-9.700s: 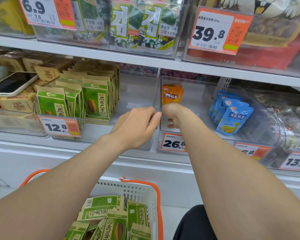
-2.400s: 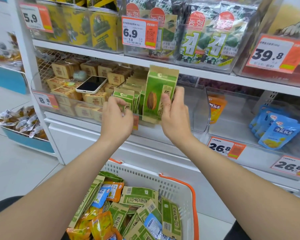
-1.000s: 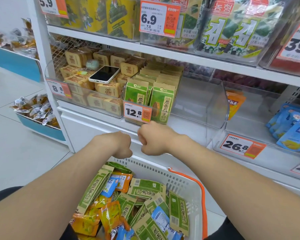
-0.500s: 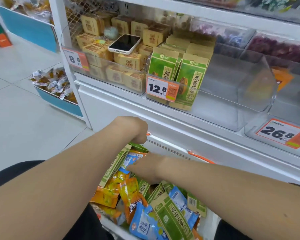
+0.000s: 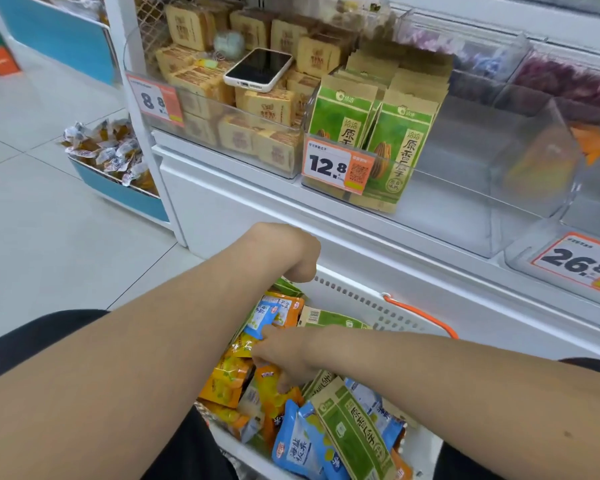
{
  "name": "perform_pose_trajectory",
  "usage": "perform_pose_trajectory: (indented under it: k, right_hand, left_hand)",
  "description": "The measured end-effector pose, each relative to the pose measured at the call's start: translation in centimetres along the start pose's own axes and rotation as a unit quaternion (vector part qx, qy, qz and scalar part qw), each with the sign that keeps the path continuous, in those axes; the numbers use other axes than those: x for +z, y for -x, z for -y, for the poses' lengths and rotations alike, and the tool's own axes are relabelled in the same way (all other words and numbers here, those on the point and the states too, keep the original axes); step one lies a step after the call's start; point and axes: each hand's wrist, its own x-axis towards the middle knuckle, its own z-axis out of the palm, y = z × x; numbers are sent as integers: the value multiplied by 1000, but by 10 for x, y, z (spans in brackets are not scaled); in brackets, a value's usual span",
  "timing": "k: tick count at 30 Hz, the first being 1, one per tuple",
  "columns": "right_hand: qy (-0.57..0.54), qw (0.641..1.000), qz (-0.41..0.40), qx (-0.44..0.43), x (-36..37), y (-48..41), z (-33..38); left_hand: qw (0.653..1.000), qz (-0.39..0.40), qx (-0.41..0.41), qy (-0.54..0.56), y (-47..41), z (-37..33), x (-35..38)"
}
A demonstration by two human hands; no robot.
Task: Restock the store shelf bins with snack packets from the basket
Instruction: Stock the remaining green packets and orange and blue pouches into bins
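The right hand [image 5: 284, 355] was down inside the basket [image 5: 361, 301], palm down over the heap of packets. Its fingers [image 5: 258, 360] were parted and bent. Their tips touched the orange packets [image 5: 226, 379] on the heap's left side, and one finger lay against a blue packet [image 5: 261, 317] further back. The thumb pressed on an orange packet nearer the person. The hand was blurred, so I could not tell whether any packet was actually pinched. The left hand [image 5: 284, 251] hovered over the basket's far left corner. Its fingers were curled under the palm and out of sight, so I could not tell what they held, if anything. More stock lay at the basket's near end, where a green packet [image 5: 354, 431] slanted across several blue packets [image 5: 291, 445]. An orange handle [image 5: 423, 318] hung at the far rim. On the shelf [image 5: 326, 211] above, a clear bin [image 5: 482, 188] held green packs [image 5: 392, 143] standing in rows at its left side, behind a 12.8 tag [image 5: 338, 168]. To the right, a 26.8 tag [image 5: 582, 265] marked the next bin, where something orange showed dimly through the plastic. In the bin to the left, a phone [image 5: 258, 69] lay face up on brown packs [image 5: 267, 105].
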Motion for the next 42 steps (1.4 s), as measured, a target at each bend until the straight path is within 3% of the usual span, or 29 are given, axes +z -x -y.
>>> perform_pose_trajectory:
  k: [4, 11, 14, 17, 22, 25, 26, 27, 30, 31, 35, 39, 42]
  right_hand:
    - [-82, 996, -40, 13, -22, 18, -10]
    - [-213, 948, -191, 140, -71, 75, -25]
    - [-390, 866, -226, 216, -80, 95, -30]
    - [-536, 768, -268, 228, -87, 115, -32]
    - [-709, 610, -300, 189, -96, 143, -32]
    - [-784, 508, -336, 120, -101, 154, -29]
    - [-781, 497, -363, 106, -102, 157, -28]
    - [-758, 508, -395, 104, -103, 160, -26]
    - [-647, 577, -481, 133, -108, 172, -21]
    - [-625, 585, -498, 136, -109, 176, -22]
    - [-614, 559, -537, 150, -117, 195, -26]
    - [-608, 542, -553, 171, -120, 211, -35]
    - [-611, 509, -578, 182, -119, 221, -39]
  left_hand:
    - [1000, -4, -7, 13, 7, 1, -2]
    - [998, -44, -49, 13, 21, 7, -7]
    - [995, -63, -74, 29, 25, 9, -10]
    - [991, -85, -86, 58, 31, 6, -16]
    - [979, -175, -90, 49, 45, 1, -29]
    - [948, -253, -92, 171, 49, -4, -35]
    - [931, -283, -92, 214, 49, -7, -37]
    - [911, -318, -89, 248, 46, -8, -39]
    - [838, -443, -36, 318, 37, -12, -45]
    - [813, -466, -13, 349, 36, -14, -47]
    - [749, -462, 71, 469, 42, -27, -54]
    - [724, -445, 122, 513, 41, -37, -58]
    - [700, -440, 138, 545, 39, -50, -62]
